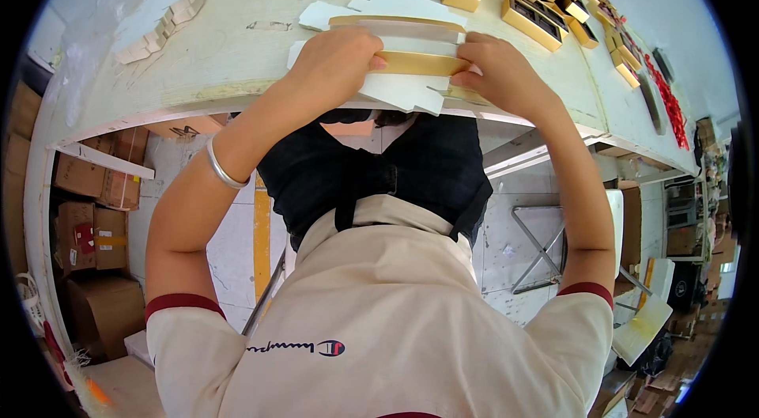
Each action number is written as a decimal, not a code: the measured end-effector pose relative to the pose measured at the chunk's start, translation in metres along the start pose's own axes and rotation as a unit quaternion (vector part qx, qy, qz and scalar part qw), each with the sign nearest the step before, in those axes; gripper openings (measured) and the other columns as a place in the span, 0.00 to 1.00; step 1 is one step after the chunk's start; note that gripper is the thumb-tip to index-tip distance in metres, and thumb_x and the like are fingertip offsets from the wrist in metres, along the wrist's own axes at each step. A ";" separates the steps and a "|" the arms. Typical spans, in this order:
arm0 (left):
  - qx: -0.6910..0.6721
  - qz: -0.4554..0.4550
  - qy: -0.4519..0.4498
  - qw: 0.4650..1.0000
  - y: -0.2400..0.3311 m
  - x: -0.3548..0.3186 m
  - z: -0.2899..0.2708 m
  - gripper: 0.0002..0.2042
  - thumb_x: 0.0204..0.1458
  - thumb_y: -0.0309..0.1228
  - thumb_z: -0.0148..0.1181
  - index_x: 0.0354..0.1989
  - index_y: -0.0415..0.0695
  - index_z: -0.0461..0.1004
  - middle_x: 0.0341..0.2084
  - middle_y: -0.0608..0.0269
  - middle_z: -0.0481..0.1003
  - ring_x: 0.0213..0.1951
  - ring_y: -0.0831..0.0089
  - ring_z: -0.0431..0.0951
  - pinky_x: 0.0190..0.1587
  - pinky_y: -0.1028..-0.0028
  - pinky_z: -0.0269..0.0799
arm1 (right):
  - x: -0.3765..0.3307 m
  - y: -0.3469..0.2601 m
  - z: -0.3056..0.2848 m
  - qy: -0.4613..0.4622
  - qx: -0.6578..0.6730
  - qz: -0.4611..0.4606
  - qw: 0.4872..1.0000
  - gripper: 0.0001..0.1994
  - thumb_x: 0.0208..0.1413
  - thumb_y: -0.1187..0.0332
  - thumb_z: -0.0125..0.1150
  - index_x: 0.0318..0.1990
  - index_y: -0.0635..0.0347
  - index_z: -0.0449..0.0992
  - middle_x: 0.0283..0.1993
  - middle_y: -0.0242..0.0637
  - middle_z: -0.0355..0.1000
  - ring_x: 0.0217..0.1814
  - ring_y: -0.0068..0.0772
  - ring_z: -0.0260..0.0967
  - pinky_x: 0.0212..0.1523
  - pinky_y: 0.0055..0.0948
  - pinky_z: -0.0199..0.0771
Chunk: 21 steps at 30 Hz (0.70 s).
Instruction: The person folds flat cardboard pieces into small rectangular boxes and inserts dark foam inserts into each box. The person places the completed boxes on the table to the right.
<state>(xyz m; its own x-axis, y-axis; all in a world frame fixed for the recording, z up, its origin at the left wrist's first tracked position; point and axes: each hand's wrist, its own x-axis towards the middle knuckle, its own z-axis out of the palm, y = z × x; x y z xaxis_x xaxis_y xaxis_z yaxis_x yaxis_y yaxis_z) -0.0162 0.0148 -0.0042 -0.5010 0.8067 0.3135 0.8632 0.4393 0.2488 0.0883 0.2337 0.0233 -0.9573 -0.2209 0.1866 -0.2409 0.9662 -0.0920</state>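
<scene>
The tabletop runs wide in front of me, pale and scuffed, and my work sits at its near edge, right above my lap. Along the far right lies a row of gold boxes with dark insides, well apart from my hands; at the far left is a stack of white card blanks.

Between my hands is the flat gold-and-white card piece, resting on the tabletop with loose white card under it. Its long axis runs left to right across my view, one end toward each hand, so neither hand is nearer.

My left hand is clamped on the left end, fingers curled over the gold strip. My right hand pinches the right end the same way.
</scene>
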 end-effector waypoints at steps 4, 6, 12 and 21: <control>-0.010 0.007 -0.006 1.000 -0.003 0.001 -0.001 0.09 0.50 0.32 0.56 0.29 0.38 0.75 0.28 0.53 0.72 0.33 0.54 0.73 0.37 0.62 0.67 | 0.019 -0.035 0.011 0.067 0.100 -0.110 0.987 0.13 0.44 0.74 0.62 0.40 0.63 0.73 0.34 0.44 0.70 0.40 0.48 0.67 0.42 0.38 0.67; -0.032 0.029 -0.030 0.999 -0.003 0.000 -0.012 0.10 0.50 0.34 0.57 0.31 0.39 0.75 0.28 0.53 0.73 0.31 0.55 0.72 0.35 0.64 0.67 | 0.031 -0.039 0.023 0.055 0.086 -0.094 0.990 0.09 0.43 0.76 0.61 0.36 0.63 0.74 0.32 0.43 0.70 0.39 0.46 0.67 0.41 0.37 0.67; -0.128 -0.001 0.126 0.984 -0.044 0.010 -0.052 0.16 0.52 0.41 0.58 0.41 0.41 0.75 0.31 0.62 0.75 0.28 0.74 0.70 0.33 0.72 0.67 | 0.017 -0.026 0.004 0.077 0.027 -0.139 0.987 0.03 0.42 0.77 0.61 0.27 0.61 0.76 0.29 0.35 0.71 0.36 0.40 0.68 0.35 0.34 0.68; -0.353 -0.091 -0.053 0.930 -0.002 0.000 -0.048 0.25 0.45 0.22 0.56 0.55 0.45 0.62 0.49 0.55 0.64 0.35 0.74 0.75 0.38 0.75 0.70 | 0.005 -0.021 -0.001 0.213 0.010 -0.181 0.960 0.11 0.37 0.82 0.59 0.33 0.63 0.75 0.36 0.38 0.70 0.36 0.41 0.70 0.35 0.34 0.72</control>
<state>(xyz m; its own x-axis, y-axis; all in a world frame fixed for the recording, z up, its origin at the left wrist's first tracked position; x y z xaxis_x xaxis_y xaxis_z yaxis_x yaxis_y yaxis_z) -0.0205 -0.0052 0.0396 -0.5939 0.7947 0.1251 0.4901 0.2341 0.8397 0.0885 0.2128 0.0272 -0.6595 -0.4621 0.5929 -0.5521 0.8331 0.0353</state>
